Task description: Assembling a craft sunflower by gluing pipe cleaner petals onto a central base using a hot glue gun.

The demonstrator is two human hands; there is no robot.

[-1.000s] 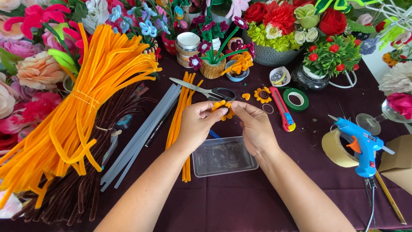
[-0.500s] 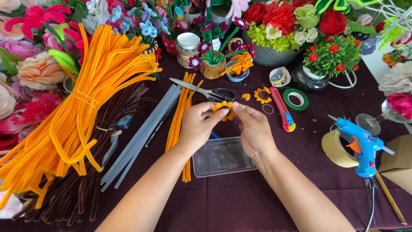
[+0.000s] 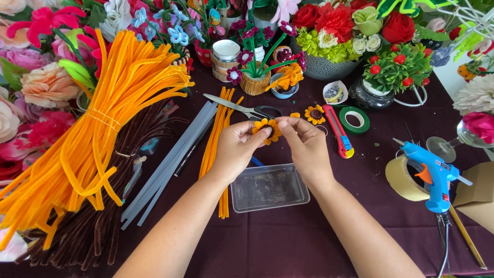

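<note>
Both hands (image 3: 272, 146) pinch a small orange pipe-cleaner flower (image 3: 267, 129) with dark centre.

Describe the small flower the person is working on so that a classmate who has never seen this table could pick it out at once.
On the dark purple tablecloth, find the clear plastic tray near the middle. Just above it, the left hand and right hand pinch a small orange flower with a dark centre. Unlike the similar flower lying nearby, it is held up.

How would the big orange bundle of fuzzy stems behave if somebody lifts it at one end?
The orange bundle would probably droop: its thin stems already bend and splay. The tie around its middle should likely keep it together. It looks light for its size.
</note>
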